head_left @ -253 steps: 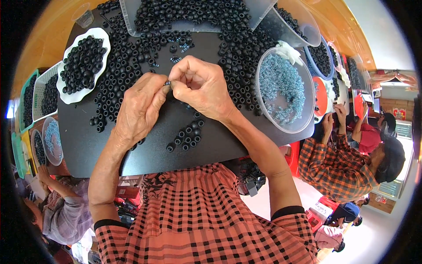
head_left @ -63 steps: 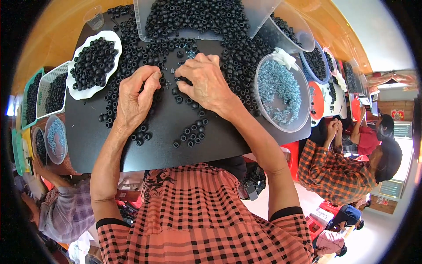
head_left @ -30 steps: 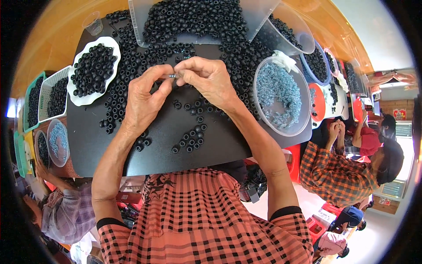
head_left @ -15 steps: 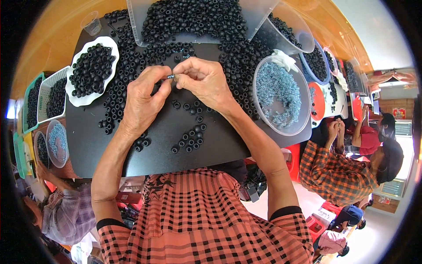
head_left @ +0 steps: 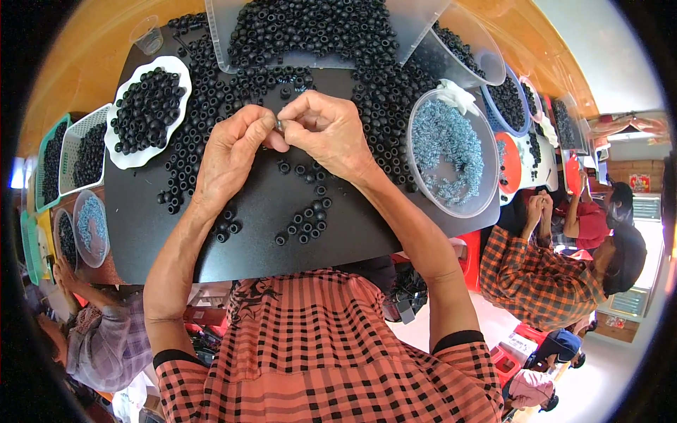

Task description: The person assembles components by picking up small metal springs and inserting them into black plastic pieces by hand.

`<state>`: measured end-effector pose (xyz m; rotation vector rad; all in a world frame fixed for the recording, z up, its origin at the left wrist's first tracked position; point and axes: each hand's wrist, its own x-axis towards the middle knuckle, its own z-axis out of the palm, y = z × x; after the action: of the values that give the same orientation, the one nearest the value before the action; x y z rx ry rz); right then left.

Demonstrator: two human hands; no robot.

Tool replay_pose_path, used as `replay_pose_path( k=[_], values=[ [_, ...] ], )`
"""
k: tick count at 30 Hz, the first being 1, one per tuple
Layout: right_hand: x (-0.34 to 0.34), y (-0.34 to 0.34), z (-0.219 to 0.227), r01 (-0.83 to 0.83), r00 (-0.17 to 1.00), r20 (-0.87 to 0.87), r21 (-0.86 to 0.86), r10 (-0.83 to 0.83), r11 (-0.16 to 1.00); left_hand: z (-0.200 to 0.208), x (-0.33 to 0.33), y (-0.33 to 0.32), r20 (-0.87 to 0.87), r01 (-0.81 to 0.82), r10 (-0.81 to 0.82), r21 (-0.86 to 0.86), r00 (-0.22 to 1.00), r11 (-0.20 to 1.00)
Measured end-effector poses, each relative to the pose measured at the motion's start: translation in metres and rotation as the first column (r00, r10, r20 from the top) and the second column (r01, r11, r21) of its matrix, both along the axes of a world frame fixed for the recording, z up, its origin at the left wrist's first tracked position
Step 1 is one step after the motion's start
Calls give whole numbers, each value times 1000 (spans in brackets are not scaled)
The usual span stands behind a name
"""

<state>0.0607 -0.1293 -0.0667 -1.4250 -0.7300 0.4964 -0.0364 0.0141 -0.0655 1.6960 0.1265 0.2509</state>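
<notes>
My left hand (head_left: 238,144) and my right hand (head_left: 330,135) meet above the dark table, fingertips closed in a pinch. Between them shows the end of a small metal spring (head_left: 280,125); the fingers cover most of it. Whether a black part is also in my fingers, I cannot tell. Around my hands lie many loose black hollow round caps (head_left: 305,224), some in a small group nearer to me. To the right of my right hand stands a clear round tub (head_left: 486,194) with many blue-grey springs (head_left: 437,144).
A white scalloped plate (head_left: 185,76) heaped with black caps sits at the left. A large clear bin (head_left: 217,42) of caps stands at the far side, beside another clear tub (head_left: 493,60). Co-workers sit on both sides, one in an orange checked shirt (head_left: 518,271) at the right.
My left fingers have closed further over the spring, so less of it shows. My left hand has turned slightly, and my right hand stays nearly in place.
</notes>
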Motion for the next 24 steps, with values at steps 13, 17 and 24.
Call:
replay_pose_path(
  k=[13, 17, 24],
  values=[
    [5, 0, -6, 10, 998, -63, -12, -11, 1000, 2, -3, -3, 301, -161, -35, 598, 953, 785],
    [5, -1, -6, 27, 1000, -12, 2, -27, 1000, 3, -3, -2, 297, -143, -55, 604, 953, 784],
    [3, -3, 4, -27, 1000, -14, 48, 27, 999, 4, -3, -2, 117, -9, -32, 332, 993, 943]
  ],
)
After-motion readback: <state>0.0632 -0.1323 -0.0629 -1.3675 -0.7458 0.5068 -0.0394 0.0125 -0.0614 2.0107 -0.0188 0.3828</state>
